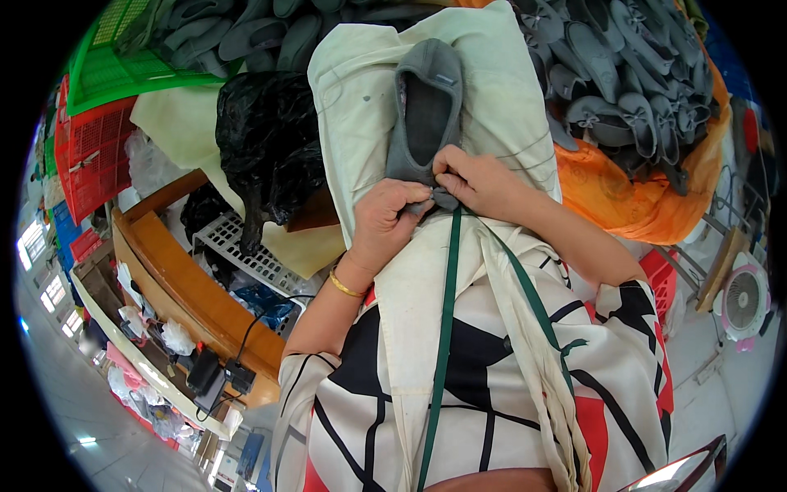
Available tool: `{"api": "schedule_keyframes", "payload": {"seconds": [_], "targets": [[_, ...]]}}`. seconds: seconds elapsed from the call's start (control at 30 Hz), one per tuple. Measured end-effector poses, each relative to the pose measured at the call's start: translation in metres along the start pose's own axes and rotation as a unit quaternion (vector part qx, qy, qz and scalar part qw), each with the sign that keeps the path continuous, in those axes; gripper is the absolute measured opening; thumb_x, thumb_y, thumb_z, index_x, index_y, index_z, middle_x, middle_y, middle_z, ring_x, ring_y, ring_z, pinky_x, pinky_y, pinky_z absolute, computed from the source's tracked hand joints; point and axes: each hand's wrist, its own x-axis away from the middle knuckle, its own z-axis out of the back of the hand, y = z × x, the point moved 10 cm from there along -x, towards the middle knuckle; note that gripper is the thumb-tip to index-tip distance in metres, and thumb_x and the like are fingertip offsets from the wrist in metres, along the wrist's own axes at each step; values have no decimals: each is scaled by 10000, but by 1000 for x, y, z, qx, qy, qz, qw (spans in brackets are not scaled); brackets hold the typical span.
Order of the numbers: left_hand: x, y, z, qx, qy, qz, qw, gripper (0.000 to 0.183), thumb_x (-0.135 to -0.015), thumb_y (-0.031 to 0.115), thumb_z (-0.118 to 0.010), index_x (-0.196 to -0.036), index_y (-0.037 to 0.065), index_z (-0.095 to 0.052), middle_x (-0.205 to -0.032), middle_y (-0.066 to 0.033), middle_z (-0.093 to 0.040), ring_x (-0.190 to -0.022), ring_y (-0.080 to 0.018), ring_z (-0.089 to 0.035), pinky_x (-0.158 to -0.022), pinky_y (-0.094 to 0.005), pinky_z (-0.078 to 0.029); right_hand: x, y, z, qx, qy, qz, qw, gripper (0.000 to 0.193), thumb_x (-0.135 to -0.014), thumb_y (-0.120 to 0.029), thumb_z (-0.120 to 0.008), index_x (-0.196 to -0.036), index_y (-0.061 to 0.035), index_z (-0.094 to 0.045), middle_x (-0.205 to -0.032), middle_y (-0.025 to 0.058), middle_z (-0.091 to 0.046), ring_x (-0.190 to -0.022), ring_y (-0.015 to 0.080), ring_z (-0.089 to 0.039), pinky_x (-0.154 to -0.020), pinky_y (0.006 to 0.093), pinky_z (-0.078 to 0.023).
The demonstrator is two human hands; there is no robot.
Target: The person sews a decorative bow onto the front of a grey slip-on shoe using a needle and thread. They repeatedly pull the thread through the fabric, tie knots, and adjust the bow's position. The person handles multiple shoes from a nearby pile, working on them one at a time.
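A grey fabric slip-on shoe (395,161) lies on a cream cloth (354,90) over my lap, its toe toward me and its opening upward. At the toe sits a small grey fabric bow (445,198), partly covered by my fingers. My left hand (387,217), with a gold bracelet at the wrist, pinches the bow's left side against the toe. From the other side my right hand (479,182) closes thumb and fingertips on the bow. Whether a needle or thread is between the fingers cannot be made out.
Grey shoes with bows fill an orange sack (607,193) at the far right. More grey shoes are heaped beside a green basket (111,70) at the far left. A black plastic bag (270,139), a wooden drawer (188,271) and a white fan (744,297) stand around me.
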Motion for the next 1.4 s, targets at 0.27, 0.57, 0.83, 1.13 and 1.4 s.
{"api": "schedule_keyframes", "payload": {"seconds": [0.27, 0.57, 0.83, 1.13, 1.4], "targets": [[3, 22, -8, -126, -30, -89, 988, 331, -679, -91, -733, -975, 45, -672, -981, -121, -712, -839, -309, -666, -741, -369, -539, -13, -7, -11, 83, -22, -41, 995, 202, -974, -247, -560, -1039, -85, -458, -837, 157, -660, -762, 403, -637, -630, 488, -469], [4, 41, -13, -231, -26, -161, 959, 289, -713, -18, -670, -994, 45, -665, -982, -88, -700, -817, -252, -660, -689, -331, -546, -16, -61, 17, 254, 24, 104, 961, 66, -886, -173, -616, -861, -112, -613, -812, 74, -591, -739, 289, -641, -605, 424, -499], [3, 44, -11, -240, -16, -174, 955, 346, -673, -37, -681, -1012, 36, -674, -967, -92, -704, -812, -256, -665, -694, -333, -549, -27, -42, -10, 193, -41, 87, 976, 44, -870, -126, -620, -884, -86, -608, -899, 93, -540, -754, 299, -600, -641, 412, -502], [-3, 26, -7, -170, -28, -97, 980, 331, -659, -29, -732, -966, 75, -665, -943, -63, -707, -807, -259, -653, -687, -342, -536, -45, -18, 10, -344, 35, -71, 936, 171, -1035, -250, -511, -969, -95, -540, -772, 4, -604, -556, 62, -536, -493, 206, -417], [-11, 24, -6, -166, -49, -54, 983, 236, -742, 39, -765, -955, 75, -668, -846, -58, -682, -766, -256, -630, -663, -367, -514, 1, 7, 201, -472, 196, 26, 859, 71, -961, -107, -535, -924, -48, -541, -667, -4, -500, -586, 118, -531, -674, 314, -513]]}}
